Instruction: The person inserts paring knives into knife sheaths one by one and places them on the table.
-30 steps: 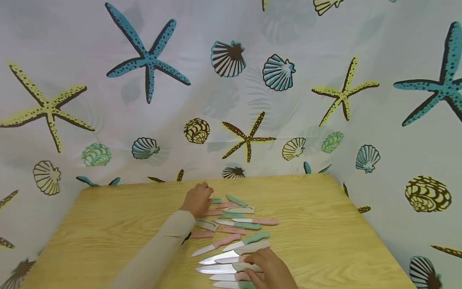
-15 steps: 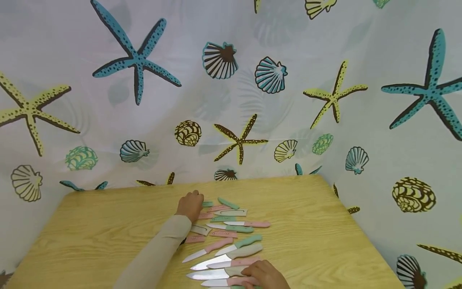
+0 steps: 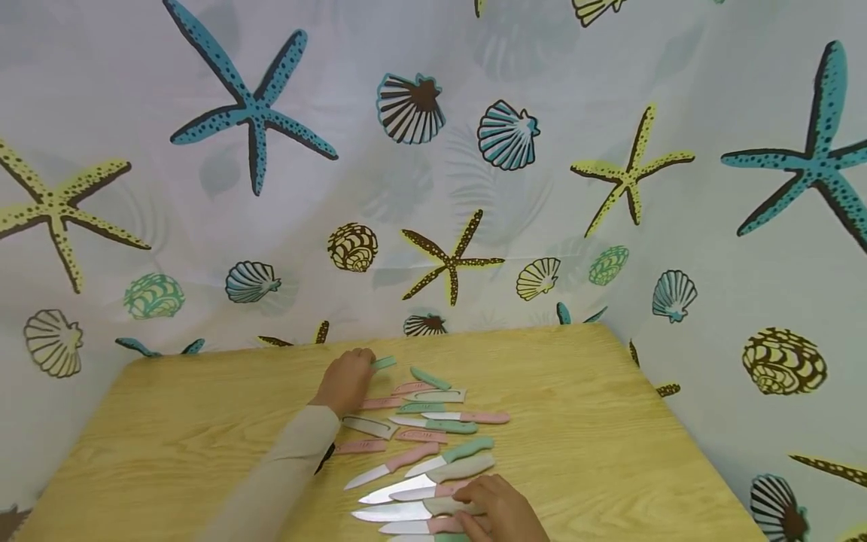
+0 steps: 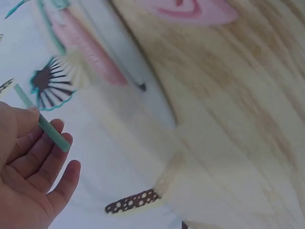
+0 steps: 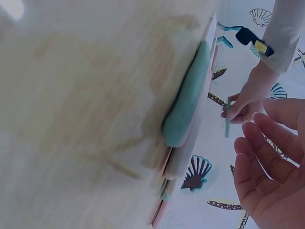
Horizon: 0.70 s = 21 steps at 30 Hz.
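Head view: left hand (image 3: 344,382) pinched a green sheath (image 3: 384,363) near the far edge of the desk (image 3: 576,452); right hand (image 3: 504,512), loosely bent, held nothing beside knives (image 3: 393,513) seemingly rowed toward the near edge. Other sheaths (image 3: 421,436) looked unsorted.

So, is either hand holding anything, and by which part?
The left hand pinches a slim green plastic-looking knife sheath around its middle; the right hand holds nothing.

The head view's lower edge crops the nearest knife (image 3: 439,538).
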Each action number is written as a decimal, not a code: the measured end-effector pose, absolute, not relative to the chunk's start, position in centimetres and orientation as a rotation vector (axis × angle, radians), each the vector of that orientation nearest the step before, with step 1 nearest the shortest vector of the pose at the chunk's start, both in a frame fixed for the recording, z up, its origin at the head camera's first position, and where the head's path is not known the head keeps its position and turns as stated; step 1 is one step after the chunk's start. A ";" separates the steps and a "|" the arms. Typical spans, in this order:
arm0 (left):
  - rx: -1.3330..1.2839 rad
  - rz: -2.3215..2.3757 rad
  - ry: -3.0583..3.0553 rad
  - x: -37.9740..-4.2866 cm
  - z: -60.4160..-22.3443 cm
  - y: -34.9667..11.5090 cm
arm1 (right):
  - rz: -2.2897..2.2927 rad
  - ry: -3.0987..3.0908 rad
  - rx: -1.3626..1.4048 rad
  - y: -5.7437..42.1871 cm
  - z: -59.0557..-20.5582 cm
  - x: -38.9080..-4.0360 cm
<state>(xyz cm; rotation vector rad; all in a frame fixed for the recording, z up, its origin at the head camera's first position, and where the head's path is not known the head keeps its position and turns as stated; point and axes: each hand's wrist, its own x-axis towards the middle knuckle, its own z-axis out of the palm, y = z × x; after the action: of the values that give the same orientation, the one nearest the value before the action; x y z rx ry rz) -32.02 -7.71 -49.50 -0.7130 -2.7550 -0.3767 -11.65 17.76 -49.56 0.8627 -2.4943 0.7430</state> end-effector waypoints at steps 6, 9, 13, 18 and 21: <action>-0.670 -0.587 -2.702 -29.5 -46.5 -8.8 | 0.780 -2.615 0.689 18.1 -48.1 -13.0; -0.720 -0.620 -2.613 -27.9 -45.5 -9.3 | 0.727 -2.645 0.643 18.4 -47.9 -14.3; -0.814 -0.639 -2.512 -25.7 -44.5 -9.9 | 0.581 -2.667 0.675 18.8 -47.9 -16.3; -0.917 -0.632 -2.442 -23.3 -43.7 -10.3 | 0.463 -2.724 0.756 19.2 -48.4 -18.4; -0.958 -0.632 -2.423 -22.0 -43.3 -10.4 | 0.397 -2.767 0.827 19.1 -48.7 -19.2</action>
<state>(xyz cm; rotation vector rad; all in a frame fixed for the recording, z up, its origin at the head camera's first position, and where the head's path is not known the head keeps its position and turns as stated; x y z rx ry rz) -21.97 -10.36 -43.33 -0.9577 -2.4233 -0.6322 -19.19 19.10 -48.69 0.8274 -2.7667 0.3973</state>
